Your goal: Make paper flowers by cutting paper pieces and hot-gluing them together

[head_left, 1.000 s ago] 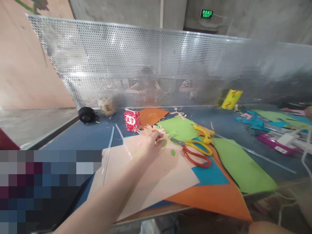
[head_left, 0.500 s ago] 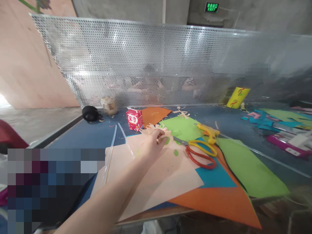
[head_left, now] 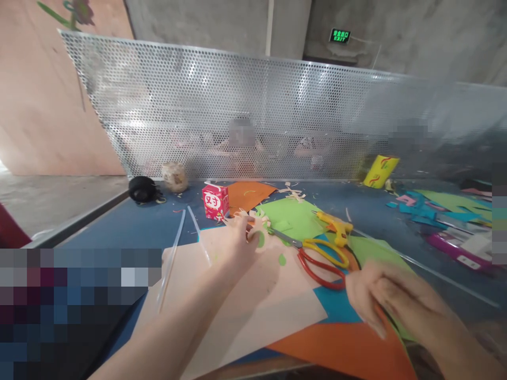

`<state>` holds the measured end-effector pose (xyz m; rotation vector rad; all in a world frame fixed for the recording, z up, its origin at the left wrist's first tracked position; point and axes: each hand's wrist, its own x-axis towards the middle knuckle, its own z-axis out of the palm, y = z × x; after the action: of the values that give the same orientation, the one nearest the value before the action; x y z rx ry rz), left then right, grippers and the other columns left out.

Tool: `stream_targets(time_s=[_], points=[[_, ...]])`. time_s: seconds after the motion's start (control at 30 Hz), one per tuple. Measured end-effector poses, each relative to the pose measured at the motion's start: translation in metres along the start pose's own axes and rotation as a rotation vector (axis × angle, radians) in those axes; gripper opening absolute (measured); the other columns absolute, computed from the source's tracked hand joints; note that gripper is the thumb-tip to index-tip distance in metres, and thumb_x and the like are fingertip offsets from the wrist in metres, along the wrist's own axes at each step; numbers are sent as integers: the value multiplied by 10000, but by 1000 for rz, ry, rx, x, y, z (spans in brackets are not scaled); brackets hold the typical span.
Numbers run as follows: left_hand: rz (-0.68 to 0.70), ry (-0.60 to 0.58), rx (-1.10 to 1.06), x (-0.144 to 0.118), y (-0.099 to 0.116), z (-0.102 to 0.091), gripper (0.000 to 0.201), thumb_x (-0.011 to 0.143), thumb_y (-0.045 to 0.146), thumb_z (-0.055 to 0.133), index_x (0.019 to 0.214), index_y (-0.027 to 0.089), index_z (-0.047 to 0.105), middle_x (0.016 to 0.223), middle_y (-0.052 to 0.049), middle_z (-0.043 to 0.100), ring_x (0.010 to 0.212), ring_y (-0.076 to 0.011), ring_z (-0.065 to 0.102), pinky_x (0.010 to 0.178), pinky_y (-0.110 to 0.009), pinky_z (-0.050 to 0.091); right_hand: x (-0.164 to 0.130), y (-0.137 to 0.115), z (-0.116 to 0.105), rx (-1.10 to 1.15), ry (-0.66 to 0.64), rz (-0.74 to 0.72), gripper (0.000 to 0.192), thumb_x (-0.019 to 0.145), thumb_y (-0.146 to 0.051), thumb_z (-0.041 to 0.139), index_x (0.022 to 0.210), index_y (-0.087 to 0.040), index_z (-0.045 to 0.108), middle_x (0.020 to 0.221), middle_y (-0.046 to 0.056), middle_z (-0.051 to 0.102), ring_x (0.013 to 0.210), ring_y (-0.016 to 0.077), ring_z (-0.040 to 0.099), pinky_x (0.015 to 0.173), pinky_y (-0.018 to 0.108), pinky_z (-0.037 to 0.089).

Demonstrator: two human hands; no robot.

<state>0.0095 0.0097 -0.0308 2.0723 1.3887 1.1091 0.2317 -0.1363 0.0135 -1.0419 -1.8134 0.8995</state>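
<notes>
My left hand [head_left: 240,240] is over the far part of a large pale paper sheet [head_left: 257,295], with its fingers curled beside pale fringed paper scraps [head_left: 240,215]. What lies between the fingertips is hidden. Scissors [head_left: 324,266] with one yellow and one red handle lie to the right on the sheets, blades toward my left hand. My right hand [head_left: 390,295], smeared by motion, is above the orange sheet [head_left: 336,343] at the right, near the red handle. Its grip is unclear. Small green paper leaves [head_left: 282,259] rest on the pale sheet.
A yellow glue gun [head_left: 336,228] lies beyond the scissors. A red drink carton [head_left: 215,201] and a black roll [head_left: 143,190] stand at the left. Clear glue sticks [head_left: 174,253] lie on the left. A perforated metal screen [head_left: 253,100] bounds the table, with people behind it.
My right hand has come into view from the lower right. My left hand has shifted slightly left, and the pale strip in its fingers no longer shows. The whole view has tilted a little.
</notes>
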Motion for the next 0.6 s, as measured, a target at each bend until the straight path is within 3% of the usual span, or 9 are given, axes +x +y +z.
stream_targets(time_s=[0.1,0.17,0.2,0.3,0.33,0.37,0.43,0.5,0.6], points=[[3,-18,30,-3,2,2,178,736,186,460,910,191,496,715,6,545,617,-129,525,576,-252,422,-1,-3,-1,-153,-236,90,336,788,-356,547,501,-197,476,404,-29,460,402,96,444,461,235,370],[0,-22,52,-4,3,5,187,746,192,449,927,198,496,726,4,557,621,-133,534,577,-257,425,-9,-5,-2,-269,-394,208,166,687,-225,648,532,-207,593,502,-9,569,478,117,531,472,220,390],[-2,-24,63,-5,2,6,200,751,190,441,944,200,495,726,2,560,626,-139,540,578,-263,427,-13,-6,-2,-290,-465,277,73,663,-171,649,633,-236,665,594,-1,629,544,136,579,482,214,404],[11,11,114,-5,-1,9,311,723,172,467,1032,199,478,854,-44,571,774,-194,561,655,-318,440,-13,-1,-10,-290,-503,434,448,620,-147,648,1027,-333,624,779,-15,689,667,163,633,527,206,437],[39,54,154,-5,-2,9,373,704,171,489,1075,192,464,947,-75,560,869,-224,544,710,-349,437,-8,3,-15,-307,-443,481,388,651,-178,630,1013,-320,622,761,-16,685,676,160,633,542,204,439],[82,101,203,-5,-3,9,429,687,174,511,1112,183,450,1045,-104,533,962,-251,509,773,-378,421,-1,8,-21,-363,-363,504,142,716,-248,582,835,-268,657,715,-8,676,650,153,626,543,206,432],[212,141,293,-6,-1,7,465,684,203,540,1140,173,451,1152,-126,490,1075,-275,434,880,-408,365,18,19,-33,-543,-123,526,334,837,-372,395,617,-203,582,562,10,623,535,144,590,513,222,412],[345,19,336,-10,4,6,394,720,252,533,1108,197,495,1103,-98,544,1067,-261,445,913,-410,338,39,32,-46,-809,132,575,378,852,-391,336,618,-199,562,592,39,627,557,173,589,545,258,416],[430,-273,384,-18,17,5,360,749,329,525,1107,290,526,1003,-36,619,958,-253,520,844,-415,371,64,56,-59,-1053,325,813,365,800,-439,395,735,-155,614,763,169,657,711,318,616,564,370,426]])
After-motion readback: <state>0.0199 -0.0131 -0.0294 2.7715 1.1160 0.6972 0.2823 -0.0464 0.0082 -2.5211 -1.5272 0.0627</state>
